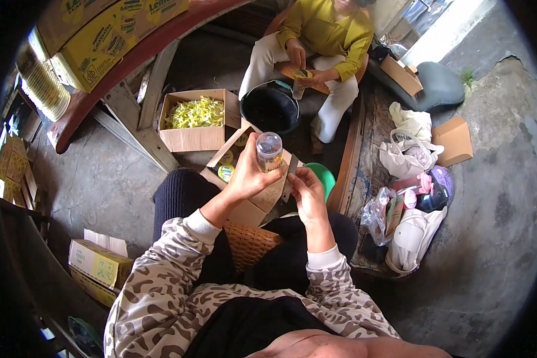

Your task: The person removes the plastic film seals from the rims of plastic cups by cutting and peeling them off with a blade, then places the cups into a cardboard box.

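My left hand (246,173) is wrapped round a clear plastic cup (269,147) with coloured print low on its side. Close beside it, my right hand (308,190) pinches a thin, flat grey blade-like strip (292,169); its exact kind is unclear. The strip is near the cup, and I cannot tell whether they touch. Below both hands stands an open cardboard box (247,213) with a printed cup lid (226,172) showing inside. Part of a green basin (321,176) shows behind my right hand.
Facing me sits a person (316,36) holding another cup (298,89) over a black bucket (270,107). A carton of yellow-green scraps (195,113) stands left of the bucket. Bags (409,152) and a helmet (438,188) lie at right. Printed cartons (110,42) sit on a bench.
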Tool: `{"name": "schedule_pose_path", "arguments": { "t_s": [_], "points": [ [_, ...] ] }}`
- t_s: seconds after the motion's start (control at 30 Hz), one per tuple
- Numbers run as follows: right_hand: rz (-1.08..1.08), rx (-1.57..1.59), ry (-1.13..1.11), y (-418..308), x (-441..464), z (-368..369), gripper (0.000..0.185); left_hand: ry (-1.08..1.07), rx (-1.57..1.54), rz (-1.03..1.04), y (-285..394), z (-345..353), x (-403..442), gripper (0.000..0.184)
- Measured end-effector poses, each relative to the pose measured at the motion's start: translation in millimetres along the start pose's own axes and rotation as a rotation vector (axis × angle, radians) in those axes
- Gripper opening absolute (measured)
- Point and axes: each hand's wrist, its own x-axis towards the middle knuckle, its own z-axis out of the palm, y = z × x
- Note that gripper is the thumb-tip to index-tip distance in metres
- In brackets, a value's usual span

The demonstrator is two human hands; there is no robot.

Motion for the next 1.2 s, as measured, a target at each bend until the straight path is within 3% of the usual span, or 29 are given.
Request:
{"name": "schedule_pose_path", "arguments": {
  "t_s": [0.27, 0.33, 0.43, 0.53, 0.6, 0.73, 1.2],
  "points": [
    [-0.149, -0.198, 0.040, 4.1, 0.2, 1.6, 0.015, -0.045, 0.052, 0.024, -1.7, -0.9, 6.0, 0.057],
    [-0.182, -0.248, 0.041, 4.3, 0.2, 2.8, 0.014, 0.019, -0.187, -0.106, -1.9, 3.3, 3.8, 0.057],
    [-0.238, -0.291, 0.074, 8.5, 1.1, 4.7, 0.012, 0.054, -0.196, -0.112, -4.1, 1.6, 3.8, 0.058],
    [-0.400, -0.565, 0.213, 10.3, 1.4, 4.6, 0.012, 0.042, -0.129, -0.103, -8.4, -2.4, 4.1, 0.059],
    [-0.666, -0.827, 0.249, 5.0, -0.9, 7.4, 0.014, 0.060, -0.156, -0.103, -7.9, -1.4, 4.3, 0.058],
    [-0.794, -0.987, 0.241, 3.4, -5.1, 12.8, 0.015, 0.073, -0.160, -0.104, -5.9, -3.4, 5.8, 0.057],
    [-0.952, -1.222, 0.256, 0.2, -11.0, 23.7, 0.016, 0.122, -0.128, -0.132, -4.6, -3.0, 5.8, 0.046]
  ]
}}
